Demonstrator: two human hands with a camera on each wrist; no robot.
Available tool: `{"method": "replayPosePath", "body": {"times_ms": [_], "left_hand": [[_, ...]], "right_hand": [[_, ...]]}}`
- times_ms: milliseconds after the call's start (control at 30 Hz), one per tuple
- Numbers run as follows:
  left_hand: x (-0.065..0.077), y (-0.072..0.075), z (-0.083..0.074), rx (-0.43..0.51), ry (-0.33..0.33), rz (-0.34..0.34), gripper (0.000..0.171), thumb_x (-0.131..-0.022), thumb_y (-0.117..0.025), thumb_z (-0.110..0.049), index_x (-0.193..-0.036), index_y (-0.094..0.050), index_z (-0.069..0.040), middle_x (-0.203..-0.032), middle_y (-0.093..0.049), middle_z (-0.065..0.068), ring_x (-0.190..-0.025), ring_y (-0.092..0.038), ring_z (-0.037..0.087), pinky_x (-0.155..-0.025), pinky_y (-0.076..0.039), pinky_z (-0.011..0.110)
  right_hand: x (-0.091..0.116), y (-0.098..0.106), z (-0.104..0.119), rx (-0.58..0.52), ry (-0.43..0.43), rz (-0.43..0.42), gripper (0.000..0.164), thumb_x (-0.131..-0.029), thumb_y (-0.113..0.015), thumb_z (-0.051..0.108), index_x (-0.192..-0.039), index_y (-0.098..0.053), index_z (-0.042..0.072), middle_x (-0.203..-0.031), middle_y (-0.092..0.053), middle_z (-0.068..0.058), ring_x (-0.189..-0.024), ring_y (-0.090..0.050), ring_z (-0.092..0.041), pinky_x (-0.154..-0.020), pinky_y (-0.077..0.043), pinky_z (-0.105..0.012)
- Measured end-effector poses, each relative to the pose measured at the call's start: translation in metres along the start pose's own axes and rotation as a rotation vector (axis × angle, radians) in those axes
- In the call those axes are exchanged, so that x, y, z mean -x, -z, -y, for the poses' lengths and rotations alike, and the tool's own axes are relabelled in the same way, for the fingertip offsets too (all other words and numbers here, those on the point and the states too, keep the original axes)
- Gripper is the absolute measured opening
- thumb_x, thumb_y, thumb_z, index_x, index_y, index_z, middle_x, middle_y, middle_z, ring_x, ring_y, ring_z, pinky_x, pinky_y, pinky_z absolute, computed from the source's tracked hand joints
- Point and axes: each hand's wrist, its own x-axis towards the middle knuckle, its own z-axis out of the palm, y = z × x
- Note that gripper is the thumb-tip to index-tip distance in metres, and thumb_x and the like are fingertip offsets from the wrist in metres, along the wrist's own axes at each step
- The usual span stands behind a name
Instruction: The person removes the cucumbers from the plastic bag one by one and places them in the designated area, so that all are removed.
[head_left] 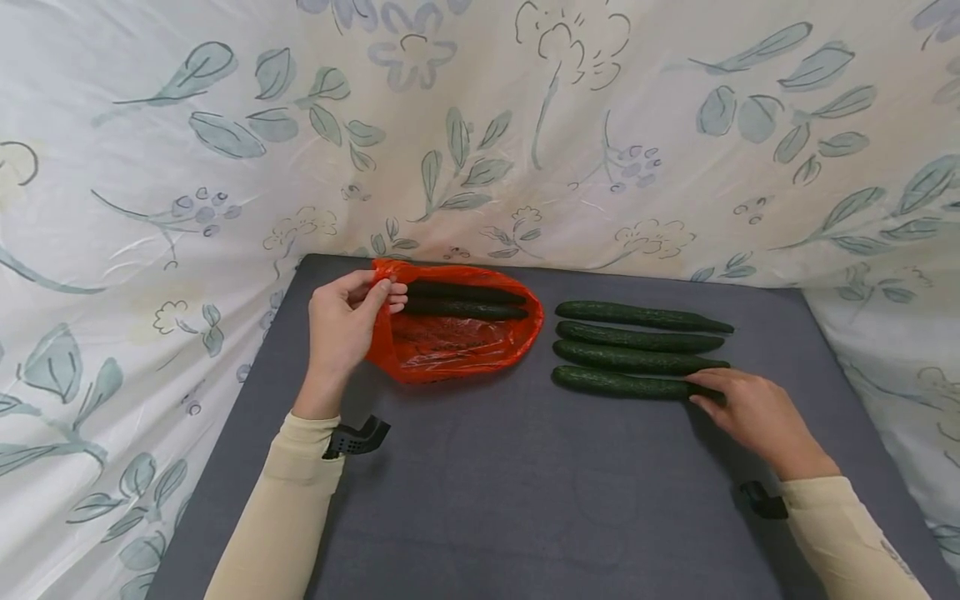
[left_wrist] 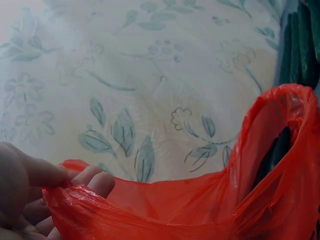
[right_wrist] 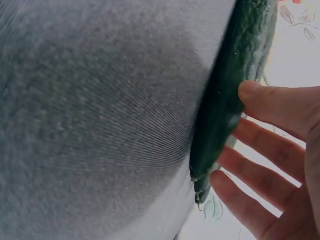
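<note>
My left hand [head_left: 342, 321] pinches the left rim of a red plastic bag [head_left: 442, 372] between thumb and fingers, with its mouth spread wide. Two dark green cucumbers [head_left: 465, 311] lie side by side inside the bag; the left wrist view shows only their ends, past the red film [left_wrist: 200, 200]. On the right, my right hand [head_left: 753, 417] holds the right end of the nearest cucumber [head_left: 615, 382]. In the right wrist view the thumb lies on one side of that cucumber [right_wrist: 220, 105] and the fingertips are at its other side.
Several more cucumbers [head_left: 637, 337] lie in a row just behind the held one, right of the bag. Everything stands on a dark grey table [head_left: 495, 483]. A flower-patterned curtain [head_left: 480, 150] hangs behind the table and along its sides.
</note>
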Motion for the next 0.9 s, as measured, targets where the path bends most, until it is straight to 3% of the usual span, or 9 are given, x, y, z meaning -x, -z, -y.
{"method": "replayPosePath", "body": {"times_ms": [233,367,433,533,600,667,767,900], "left_hand": [[0.000,-0.002,0.000,0.008,0.003,0.007,0.023,-0.106,-0.071,-0.004,-0.122,-0.075,0.012,-0.104,-0.079,0.023,-0.080,-0.079,0.009,-0.079,-0.065,0.026],[0.000,-0.003,0.001,0.014,-0.007,0.005,0.022,-0.106,-0.071,-0.004,-0.120,-0.076,0.012,-0.103,-0.079,0.023,-0.080,-0.079,0.010,-0.078,-0.066,0.027],[-0.001,-0.004,0.002,0.019,-0.012,0.002,0.021,-0.106,-0.071,-0.004,-0.119,-0.076,0.012,-0.103,-0.079,0.023,-0.080,-0.079,0.011,-0.078,-0.066,0.027],[-0.001,-0.006,0.001,0.026,-0.017,0.002,0.020,-0.106,-0.071,-0.003,-0.118,-0.076,0.012,-0.103,-0.079,0.023,-0.080,-0.080,0.012,-0.079,-0.066,0.028],[-0.001,-0.006,0.000,0.025,-0.017,0.005,0.020,-0.106,-0.071,-0.003,-0.119,-0.076,0.012,-0.103,-0.079,0.023,-0.080,-0.080,0.013,-0.079,-0.066,0.028],[-0.002,-0.006,-0.001,0.021,-0.015,0.008,0.021,-0.106,-0.071,-0.003,-0.119,-0.076,0.012,-0.104,-0.079,0.023,-0.081,-0.080,0.012,-0.080,-0.066,0.028],[-0.001,-0.007,-0.003,0.015,-0.015,0.007,0.021,-0.106,-0.071,-0.003,-0.119,-0.075,0.013,-0.103,-0.079,0.023,-0.081,-0.079,0.011,-0.080,-0.066,0.027],[-0.001,-0.008,-0.005,0.016,-0.016,0.010,0.022,-0.106,-0.071,-0.003,-0.120,-0.075,0.014,-0.104,-0.079,0.024,-0.079,-0.079,0.009,-0.080,-0.066,0.027]], "right_hand": [[-0.010,0.013,0.008,-0.019,-0.061,-0.004,0.044,-0.083,-0.095,0.015,-0.123,-0.080,0.003,-0.114,-0.078,-0.023,-0.088,-0.075,-0.041,-0.071,-0.060,-0.065],[-0.028,0.018,0.017,-0.067,-0.093,-0.001,0.046,-0.089,-0.092,0.018,-0.130,-0.077,0.004,-0.120,-0.077,-0.022,-0.080,-0.074,-0.033,-0.070,-0.060,-0.061],[-0.040,0.018,0.023,-0.102,-0.100,0.009,0.045,-0.093,-0.089,0.020,-0.133,-0.076,0.004,-0.124,-0.076,-0.022,-0.064,-0.068,-0.025,-0.066,-0.058,-0.056],[-0.062,0.015,0.032,-0.138,-0.087,0.008,0.044,-0.096,-0.087,0.021,-0.136,-0.075,0.006,-0.128,-0.075,-0.020,-0.058,-0.062,-0.017,-0.066,-0.058,-0.052],[-0.078,0.012,0.039,-0.171,-0.068,0.004,0.044,-0.097,-0.085,0.021,-0.137,-0.074,0.006,-0.130,-0.074,-0.020,-0.063,-0.066,-0.021,-0.069,-0.059,-0.053],[-0.095,0.008,0.045,-0.195,-0.040,-0.014,0.044,-0.097,-0.086,0.021,-0.136,-0.075,0.006,-0.130,-0.075,-0.019,-0.084,-0.075,-0.029,-0.080,-0.061,-0.058],[-0.120,0.005,0.055,-0.223,0.000,-0.022,0.044,-0.096,-0.088,0.021,-0.135,-0.075,0.006,-0.131,-0.075,-0.017,-0.111,-0.073,-0.038,-0.094,-0.059,-0.062],[-0.153,0.004,0.071,-0.249,0.027,0.008,0.045,-0.096,-0.087,0.024,-0.137,-0.075,0.008,-0.133,-0.075,-0.014,-0.118,-0.072,-0.036,-0.100,-0.058,-0.060]]}}
